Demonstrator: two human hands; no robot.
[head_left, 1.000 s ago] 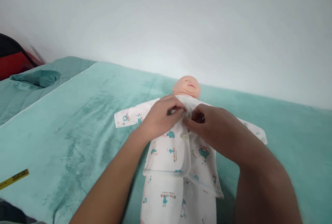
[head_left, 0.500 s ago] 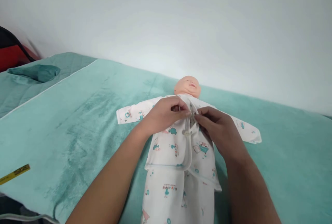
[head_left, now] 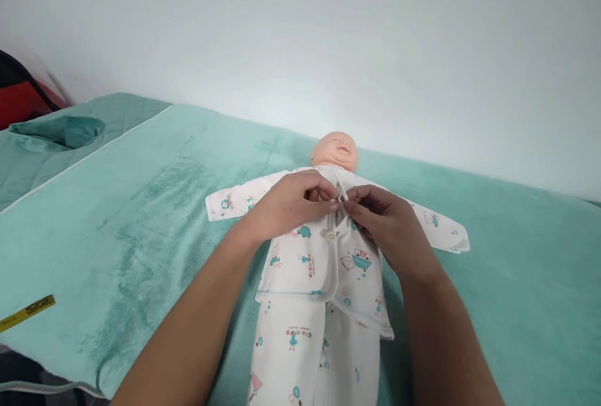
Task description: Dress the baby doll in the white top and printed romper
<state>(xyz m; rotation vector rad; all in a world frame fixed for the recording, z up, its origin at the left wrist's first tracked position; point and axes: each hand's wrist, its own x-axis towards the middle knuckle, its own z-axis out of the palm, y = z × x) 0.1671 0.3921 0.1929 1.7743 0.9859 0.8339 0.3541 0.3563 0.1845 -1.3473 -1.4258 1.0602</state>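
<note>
A baby doll (head_left: 334, 150) lies on its back, dressed in a white printed jacket (head_left: 293, 271) and matching trousers (head_left: 286, 356). Both sleeves are spread out sideways. My left hand (head_left: 300, 202) pinches one front edge of the jacket at the chest. From the other side, my right hand (head_left: 387, 221) pinches the facing edge, so the fingertips almost meet at the opening. A small button seems to sit between them, partly hidden by the fingers. Just below, a pale button (head_left: 331, 235) shows on the front placket. Lower down, the two jacket flaps hang apart.
A teal plush cover (head_left: 141, 205) spreads under the doll, up to a white wall (head_left: 300, 42). On the left lie a yellow strip (head_left: 28, 313), a folded teal cloth (head_left: 59, 131) and a red and black item (head_left: 23, 96). A pale cable (head_left: 47, 386) runs along the lower left edge.
Both hands have drawn slightly closer together at the jacket opening, bringing the two edges nearer each other. The whole view has shifted a little.
</note>
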